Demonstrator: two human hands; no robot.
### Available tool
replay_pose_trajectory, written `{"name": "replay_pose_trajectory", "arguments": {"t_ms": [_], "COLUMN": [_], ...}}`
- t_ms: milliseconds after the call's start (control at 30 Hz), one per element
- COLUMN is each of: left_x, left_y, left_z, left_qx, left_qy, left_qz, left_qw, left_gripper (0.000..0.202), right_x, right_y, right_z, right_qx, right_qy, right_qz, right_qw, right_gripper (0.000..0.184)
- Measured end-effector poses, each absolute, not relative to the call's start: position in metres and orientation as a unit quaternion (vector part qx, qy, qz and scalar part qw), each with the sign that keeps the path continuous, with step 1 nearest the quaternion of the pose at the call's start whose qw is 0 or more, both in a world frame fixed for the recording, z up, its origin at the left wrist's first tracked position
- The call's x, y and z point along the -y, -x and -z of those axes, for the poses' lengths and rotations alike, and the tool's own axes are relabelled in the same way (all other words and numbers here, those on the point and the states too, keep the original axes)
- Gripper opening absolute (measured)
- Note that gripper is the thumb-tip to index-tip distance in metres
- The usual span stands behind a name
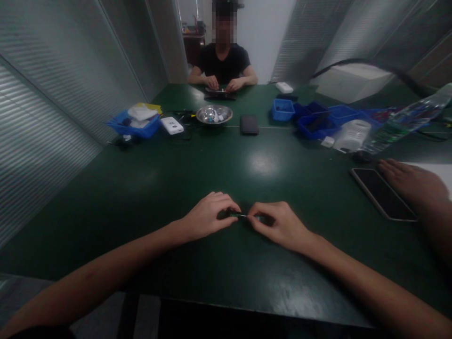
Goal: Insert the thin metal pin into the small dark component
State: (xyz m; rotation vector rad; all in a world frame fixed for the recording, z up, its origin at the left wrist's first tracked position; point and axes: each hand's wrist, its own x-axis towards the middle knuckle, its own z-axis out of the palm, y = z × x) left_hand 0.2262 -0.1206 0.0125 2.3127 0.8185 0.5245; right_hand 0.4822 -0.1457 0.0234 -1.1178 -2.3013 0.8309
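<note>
Over the near middle of the green table (169,263), my two hands face each other a short gap apart. Thumb and fingertips of my left hand (208,214) close on a small dark greenish piece (234,214), mostly hidden by the fingers. My right hand (280,225) pinches a thin silvery rod (243,215) that spans the gap between the fingertips. Both things are too small and dim to name more exactly, and I cannot tell whether they are joined.
A metal bowl (201,116) with small white items, a black wallet-like square (249,125), a white power bank (172,125) and blue bins (282,109) lie farther off. At right are a phone (383,194), another person's hand (413,181) and a bottle (406,120). Someone sits opposite (223,66).
</note>
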Motion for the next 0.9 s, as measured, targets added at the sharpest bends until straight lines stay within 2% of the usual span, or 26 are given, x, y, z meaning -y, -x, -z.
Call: {"name": "replay_pose_trajectory", "arguments": {"t_ms": [500, 900], "left_x": [0.122, 0.121], "left_y": [-0.223, -0.221], "left_z": [-0.013, -0.016], "left_qx": [-0.3, -0.298], "left_qy": [-0.884, -0.884], "left_qz": [-0.2, -0.192], "left_qw": [0.297, 0.306], "left_gripper": [0.019, 0.017], "right_x": [0.142, 0.142], "right_y": [-0.482, -0.475], "right_z": [-0.034, -0.026], "right_qx": [0.824, 0.811], "right_qy": [0.416, 0.418], "right_qz": [-0.335, -0.331], "right_qw": [0.188, 0.24], "right_gripper": [0.013, 0.023]}}
